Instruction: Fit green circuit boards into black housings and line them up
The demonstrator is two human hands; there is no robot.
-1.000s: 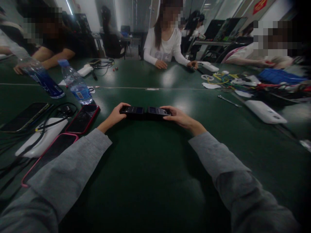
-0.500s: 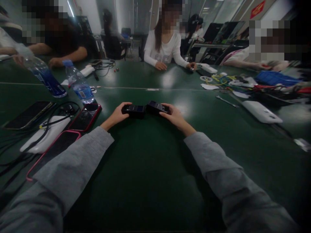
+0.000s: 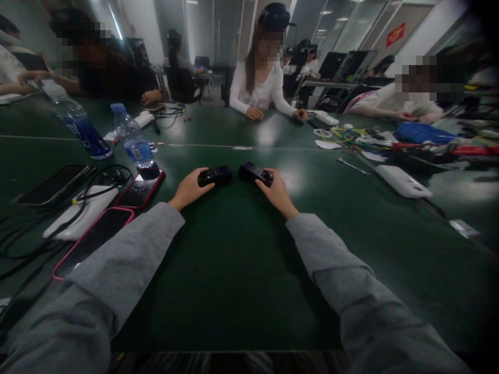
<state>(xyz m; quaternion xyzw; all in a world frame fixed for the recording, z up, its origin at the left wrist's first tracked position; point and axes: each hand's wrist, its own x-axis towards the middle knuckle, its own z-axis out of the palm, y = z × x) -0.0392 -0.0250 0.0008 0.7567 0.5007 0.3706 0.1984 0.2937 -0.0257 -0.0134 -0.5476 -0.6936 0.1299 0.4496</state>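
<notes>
Two small black box-shaped devices lie near the middle of the dark green table [image 3: 234, 270], each with a dark screen on top. My left hand [image 3: 192, 188] is closed around the outer end of the left black device [image 3: 220, 173]. Around the outer end of the right black device [image 3: 251, 169], my right hand [image 3: 277, 191] is closed too, thumb on the near side. The devices' inner ends face each other with a narrow gap between them. Fingers on the far sides are partly hidden.
To the left are a red-edged phone [image 3: 141, 188], a pink-edged phone [image 3: 95, 240], a white power bank [image 3: 80, 214], cables and two bottles, one a water bottle [image 3: 136, 143]. A wrench [image 3: 353, 166] and white power strip [image 3: 403, 182] lie right. Several people sit around the table.
The two devices have moved slightly apart, opening a gap between their inner ends. My hands still grip them. The camera view has tilted a little, showing the near table edge.
</notes>
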